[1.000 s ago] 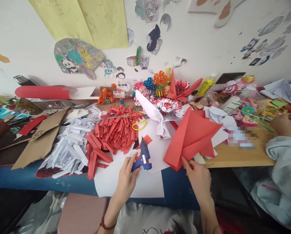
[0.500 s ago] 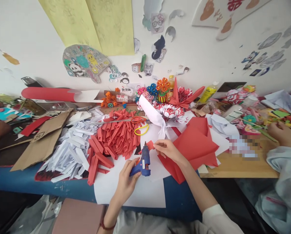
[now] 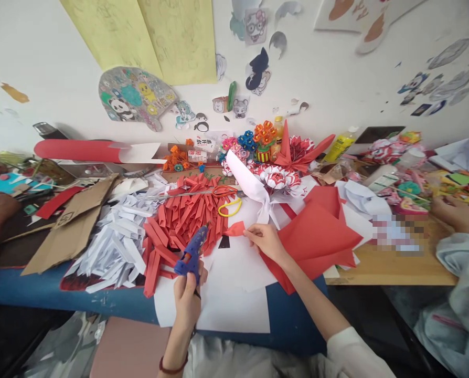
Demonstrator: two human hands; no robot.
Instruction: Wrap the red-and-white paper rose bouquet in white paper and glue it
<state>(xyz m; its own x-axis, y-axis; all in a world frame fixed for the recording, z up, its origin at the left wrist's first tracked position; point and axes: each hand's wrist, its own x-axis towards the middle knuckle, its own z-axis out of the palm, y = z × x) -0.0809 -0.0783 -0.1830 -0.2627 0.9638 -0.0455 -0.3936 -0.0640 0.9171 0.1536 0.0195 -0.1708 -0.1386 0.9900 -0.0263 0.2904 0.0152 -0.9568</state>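
A blue hot glue gun (image 3: 193, 252) is gripped in my left hand (image 3: 187, 296), its nozzle tilted up toward the pile of folded red paper strips (image 3: 189, 210). Between the fingertips of my right hand (image 3: 266, 240) is a small red paper piece (image 3: 235, 229), held over the white paper sheet (image 3: 234, 283). Just behind it lie scissors (image 3: 230, 207) with a yellow handle loop showing. A rolled white paper cone (image 3: 244, 178) stands beyond my right hand, and red paper sheets (image 3: 317, 236) spread to its right.
Folded white strips (image 3: 120, 236) and a cardboard piece (image 3: 69, 226) lie on the left. Red-and-white paper flowers (image 3: 279, 178), a yellow bottle (image 3: 340, 144) and craft flowers line the wall. Other people's hands (image 3: 457, 214) show at the far right and far left.
My left hand has swung the glue gun left, away from the red paper piece. My right hand still pinches that piece, which is now more fully visible.
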